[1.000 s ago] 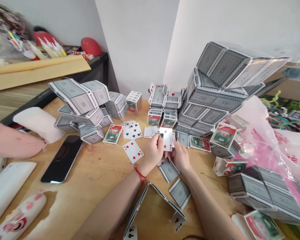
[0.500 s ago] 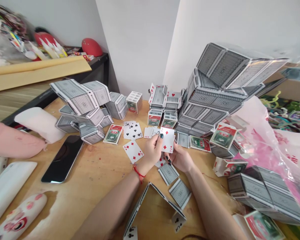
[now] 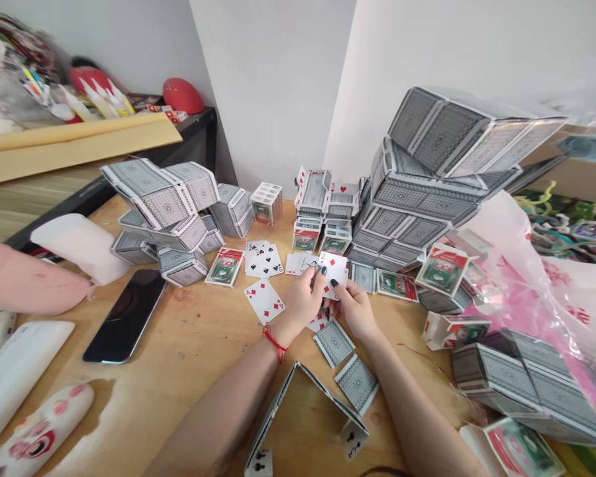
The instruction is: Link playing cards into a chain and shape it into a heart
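Note:
A two of diamonds playing card (image 3: 334, 266) is held face up between both my hands above the table. My left hand (image 3: 306, 291) pinches its left edge with the thumb on top. The thumb of my right hand (image 3: 353, 306) presses on the card's lower right part. Whether more cards lie beneath it, I cannot tell. Just below the hands are two face-down cards (image 3: 334, 343), with a partly covered red card (image 3: 318, 322) beside them. A four of diamonds (image 3: 264, 301) and a five of spades (image 3: 267, 260) lie to the left. An angular folded-card frame (image 3: 298, 391) stands between my forearms.
A tall stack of folded-card blocks (image 3: 412, 192) rises at the right, a lower stack (image 3: 153, 199) at the left. Green-red card boxes (image 3: 443, 268) lie about. A black phone (image 3: 124, 317) rests at left, pink-white plastic bags (image 3: 541, 285) at right.
My right thumb has come from beside the card onto its face. The card has shifted slightly up and right. My left hand keeps its pinch.

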A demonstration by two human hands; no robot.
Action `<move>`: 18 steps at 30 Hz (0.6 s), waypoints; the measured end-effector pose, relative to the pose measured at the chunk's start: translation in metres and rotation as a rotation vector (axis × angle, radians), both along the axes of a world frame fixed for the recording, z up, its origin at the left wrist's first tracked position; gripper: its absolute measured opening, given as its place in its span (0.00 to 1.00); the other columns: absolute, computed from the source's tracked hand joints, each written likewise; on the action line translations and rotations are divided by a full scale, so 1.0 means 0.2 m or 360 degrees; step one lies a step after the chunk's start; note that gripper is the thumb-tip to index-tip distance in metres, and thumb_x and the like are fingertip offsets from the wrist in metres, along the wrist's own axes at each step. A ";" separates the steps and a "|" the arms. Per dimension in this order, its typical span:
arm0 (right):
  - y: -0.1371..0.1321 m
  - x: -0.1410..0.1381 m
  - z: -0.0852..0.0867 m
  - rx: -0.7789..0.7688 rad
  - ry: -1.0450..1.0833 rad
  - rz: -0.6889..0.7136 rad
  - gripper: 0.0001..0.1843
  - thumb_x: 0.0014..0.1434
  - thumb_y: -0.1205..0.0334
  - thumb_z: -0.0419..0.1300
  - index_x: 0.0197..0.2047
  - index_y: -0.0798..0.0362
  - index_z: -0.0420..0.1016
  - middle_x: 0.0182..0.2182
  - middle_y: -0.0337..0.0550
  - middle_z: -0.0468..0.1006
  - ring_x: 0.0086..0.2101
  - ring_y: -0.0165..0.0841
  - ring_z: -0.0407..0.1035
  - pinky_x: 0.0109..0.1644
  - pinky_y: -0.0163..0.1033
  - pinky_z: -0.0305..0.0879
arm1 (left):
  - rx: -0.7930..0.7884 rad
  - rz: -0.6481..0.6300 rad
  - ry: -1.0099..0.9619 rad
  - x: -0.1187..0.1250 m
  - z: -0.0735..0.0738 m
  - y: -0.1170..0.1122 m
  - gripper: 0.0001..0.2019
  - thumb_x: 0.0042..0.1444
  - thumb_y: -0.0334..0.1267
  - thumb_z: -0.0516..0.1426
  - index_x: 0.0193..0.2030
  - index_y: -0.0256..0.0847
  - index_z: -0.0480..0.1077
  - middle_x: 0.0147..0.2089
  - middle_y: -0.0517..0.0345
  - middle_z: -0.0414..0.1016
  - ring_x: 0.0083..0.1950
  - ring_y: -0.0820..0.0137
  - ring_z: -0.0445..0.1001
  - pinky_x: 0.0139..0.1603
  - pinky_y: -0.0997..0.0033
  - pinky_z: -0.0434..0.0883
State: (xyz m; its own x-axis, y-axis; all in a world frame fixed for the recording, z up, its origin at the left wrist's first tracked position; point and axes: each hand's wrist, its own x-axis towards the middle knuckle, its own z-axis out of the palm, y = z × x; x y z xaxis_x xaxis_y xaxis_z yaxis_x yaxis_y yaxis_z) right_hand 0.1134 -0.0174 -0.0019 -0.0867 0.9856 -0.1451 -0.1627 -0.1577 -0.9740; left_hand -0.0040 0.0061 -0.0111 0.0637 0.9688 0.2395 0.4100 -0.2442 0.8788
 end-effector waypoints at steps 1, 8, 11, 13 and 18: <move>0.00 0.00 0.00 -0.0005 -0.0007 -0.0005 0.19 0.52 0.44 0.56 0.25 0.53 0.65 0.18 0.38 0.73 0.14 0.28 0.63 0.16 0.34 0.61 | -0.0007 -0.0006 0.0022 0.00 0.00 0.00 0.15 0.60 0.43 0.45 0.27 0.39 0.61 0.20 0.62 0.61 0.21 0.75 0.61 0.22 0.75 0.59; 0.02 0.00 -0.03 -0.0090 0.0101 -0.0111 0.19 0.47 0.46 0.61 0.31 0.53 0.67 0.23 0.41 0.76 0.20 0.32 0.70 0.23 0.38 0.68 | 0.0128 -0.0020 -0.0001 -0.01 0.03 0.00 0.09 0.59 0.39 0.48 0.42 0.39 0.65 0.34 0.55 0.72 0.33 0.70 0.69 0.33 0.71 0.65; 0.03 0.00 -0.03 -0.0094 0.0047 -0.0123 0.18 0.47 0.46 0.62 0.28 0.54 0.68 0.21 0.41 0.76 0.19 0.31 0.69 0.23 0.38 0.69 | 0.0213 -0.0016 0.0037 -0.02 0.05 0.00 0.08 0.59 0.38 0.48 0.37 0.39 0.66 0.34 0.54 0.70 0.36 0.69 0.69 0.37 0.69 0.65; 0.02 0.00 -0.03 -0.0084 0.0017 -0.0148 0.18 0.46 0.47 0.62 0.26 0.55 0.68 0.19 0.41 0.76 0.18 0.31 0.69 0.22 0.37 0.68 | 0.0248 -0.0030 0.0032 -0.02 0.06 0.00 0.09 0.60 0.39 0.48 0.33 0.39 0.65 0.33 0.54 0.69 0.37 0.69 0.68 0.38 0.69 0.65; 0.02 0.00 -0.02 -0.0088 0.0090 -0.0198 0.17 0.45 0.50 0.64 0.25 0.55 0.69 0.18 0.41 0.75 0.16 0.30 0.67 0.20 0.36 0.67 | 0.0262 -0.0082 -0.0074 -0.02 0.07 0.00 0.14 0.62 0.39 0.44 0.27 0.39 0.62 0.31 0.56 0.66 0.35 0.70 0.66 0.36 0.70 0.65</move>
